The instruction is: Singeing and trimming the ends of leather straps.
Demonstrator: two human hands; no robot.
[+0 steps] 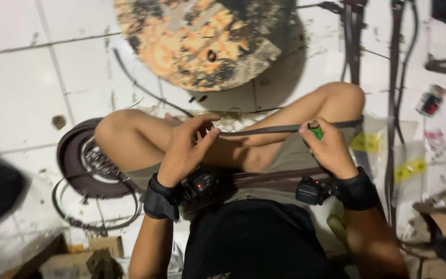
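Dark brown strap [264, 129], narrow and flat, stretched taut and roughly level across the lap of a person seated cross-legged on white floor tiles [16, 93].

Left hand [187, 150]: fingers curled, thumb and fingertips pinched on the strap's left end, above the left knee. Closed on it, not loosely.

Right hand [329, 147]: closed around a small green lighter [316, 132], its top touching or just under the strap; the same hand appears to pin the strap against the lighter with the thumb. Whether a flame is lit cannot be told. Strap runs on past this hand to the right, over the right knee.

Both wrists carry black bands with small camera-like units.

Handling judgement: the strap looks light, limp along its length and thin, so it sags unless held at two points under tension, as here. Surface looks smooth, possibly leather or synthetic; a pinch on the flat faces should hold better than on the edges. Best hold is close either side of the worked spot.

Surroundings: a coiled roll of strap [86, 160] lies on the floor to the left, near the left knee. A round orange-and-black stained disc [202, 41] sits far, beyond the knees. More long straps [393, 77] lie at far right. Clear plastic bags with yellow labels [388, 155] lie right of the right knee.
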